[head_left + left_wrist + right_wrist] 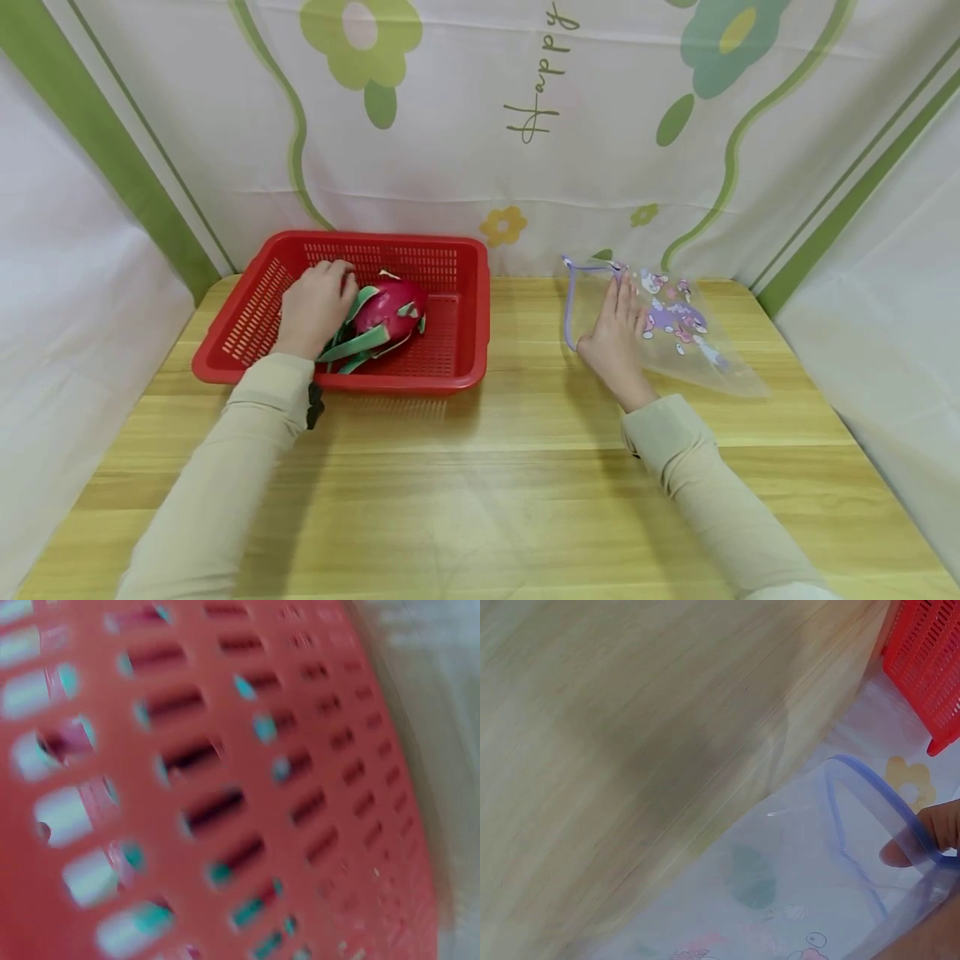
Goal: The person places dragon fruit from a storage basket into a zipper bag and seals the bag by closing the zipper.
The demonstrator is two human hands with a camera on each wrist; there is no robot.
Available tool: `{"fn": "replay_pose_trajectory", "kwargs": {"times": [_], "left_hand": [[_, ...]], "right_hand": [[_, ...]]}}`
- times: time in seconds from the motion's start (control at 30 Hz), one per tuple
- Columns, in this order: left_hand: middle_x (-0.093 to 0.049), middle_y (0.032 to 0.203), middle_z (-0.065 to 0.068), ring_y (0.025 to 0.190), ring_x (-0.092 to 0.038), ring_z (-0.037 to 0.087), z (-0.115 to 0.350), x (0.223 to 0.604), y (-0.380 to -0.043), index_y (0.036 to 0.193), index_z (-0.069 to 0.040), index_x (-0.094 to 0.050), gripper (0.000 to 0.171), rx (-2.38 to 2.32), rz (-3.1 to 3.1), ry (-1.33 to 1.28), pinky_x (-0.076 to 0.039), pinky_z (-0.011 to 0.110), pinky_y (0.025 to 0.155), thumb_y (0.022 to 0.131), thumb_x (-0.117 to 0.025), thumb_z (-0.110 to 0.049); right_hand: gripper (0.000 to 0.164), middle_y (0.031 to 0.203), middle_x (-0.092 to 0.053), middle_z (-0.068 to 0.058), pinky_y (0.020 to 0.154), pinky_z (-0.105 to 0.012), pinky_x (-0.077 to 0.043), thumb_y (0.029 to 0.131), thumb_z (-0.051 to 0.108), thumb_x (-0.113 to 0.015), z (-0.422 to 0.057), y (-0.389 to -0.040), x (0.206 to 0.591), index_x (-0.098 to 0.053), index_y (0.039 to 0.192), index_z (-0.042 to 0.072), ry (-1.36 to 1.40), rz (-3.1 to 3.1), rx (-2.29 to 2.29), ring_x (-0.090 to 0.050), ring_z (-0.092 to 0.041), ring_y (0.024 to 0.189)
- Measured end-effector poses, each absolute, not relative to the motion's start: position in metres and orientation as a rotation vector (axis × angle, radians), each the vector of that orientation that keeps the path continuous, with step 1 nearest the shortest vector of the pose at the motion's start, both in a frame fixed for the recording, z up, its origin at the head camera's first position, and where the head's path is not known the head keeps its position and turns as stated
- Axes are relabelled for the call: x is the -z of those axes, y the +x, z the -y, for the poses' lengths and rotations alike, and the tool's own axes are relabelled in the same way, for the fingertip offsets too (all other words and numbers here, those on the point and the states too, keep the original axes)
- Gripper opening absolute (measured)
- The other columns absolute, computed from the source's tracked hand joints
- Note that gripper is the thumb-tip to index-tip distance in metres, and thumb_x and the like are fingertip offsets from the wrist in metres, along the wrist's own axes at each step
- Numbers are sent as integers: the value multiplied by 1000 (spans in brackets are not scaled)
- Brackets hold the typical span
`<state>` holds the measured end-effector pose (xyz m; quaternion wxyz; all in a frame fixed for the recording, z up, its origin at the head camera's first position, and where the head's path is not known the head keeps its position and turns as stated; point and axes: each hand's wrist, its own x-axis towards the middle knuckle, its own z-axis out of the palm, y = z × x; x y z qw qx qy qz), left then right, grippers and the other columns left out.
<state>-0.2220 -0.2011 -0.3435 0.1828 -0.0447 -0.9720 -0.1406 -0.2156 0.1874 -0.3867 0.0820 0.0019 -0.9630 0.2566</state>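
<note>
A pink dragon fruit (393, 310) with long green scales lies in a red plastic basket (408, 384) on the left. Reaching over the basket's near left side, my left hand (311, 304) has bent fingers close beside the green scales (365, 340); its thumb is hidden, and I cannot tell whether it grips the fruit. On the right, my right hand (617, 333) holds a clear plastic bag (678, 321) with a purple-edged mouth and cartoon prints. In the right wrist view the thumb (900, 852) sits inside the parted mouth, at the purple edge (874, 780).
Both things are at the back of a wood-grain table (480, 492). Behind them hangs a white cloth (450, 158) with flowers and lettering. In the left wrist view the slotted basket wall (262, 795) fills most of the picture, with pink and green showing through.
</note>
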Motion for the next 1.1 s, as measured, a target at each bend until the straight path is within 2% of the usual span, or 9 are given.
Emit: {"fn": "replay_pose_trajectory", "kwargs": {"times": [0.1, 0.3, 0.53, 0.77, 1.1], "left_hand": [[-66, 104, 20, 84, -63, 38, 193, 344, -221, 109, -3, -65, 27, 378, 2781, -165, -54, 52, 65, 97, -50, -22], [-66, 110, 18, 83, -65, 34, 185, 348, -220, 112, -5, -66, 32, 339, 2895, -183, -54, 50, 65, 97, -51, -29], [-60, 122, 20, 100, -60, 36, 189, 349, -221, 117, -3, -63, 42, 348, 2989, -210, -54, 54, 75, 95, -54, -38], [-46, 137, 23, 122, -46, 40, 190, 351, -221, 142, -10, -44, 64, 450, 3120, -230, -49, 60, 87, 90, -59, -43], [-26, 152, 29, 135, -32, 48, 192, 356, -225, 151, -15, -26, 79, 560, 3182, -225, -40, 67, 97, 87, -64, -42]], "right_hand": [[103, 160, 10, -22, 115, -64, 4, 66, -3, -54, -187, -215, 387, 5, 151, -4, 8, 2874, -771, 6, -44, 147], [104, 160, 10, -21, 115, -64, 3, 66, -3, -54, -188, -215, 389, 4, 151, -4, 7, 2874, -769, 6, -44, 147], [104, 159, 14, -20, 116, -63, 5, 67, -1, -54, -189, -216, 389, 8, 151, -3, 11, 2898, -766, 9, -41, 147], [104, 159, 18, -18, 116, -63, 5, 67, -3, -53, -187, -217, 390, 9, 150, -4, 15, 2910, -770, 10, -43, 147], [105, 158, 21, -17, 116, -63, 5, 67, -4, -55, -189, -218, 392, 10, 150, -3, 18, 2906, -780, 10, -43, 146]]}}
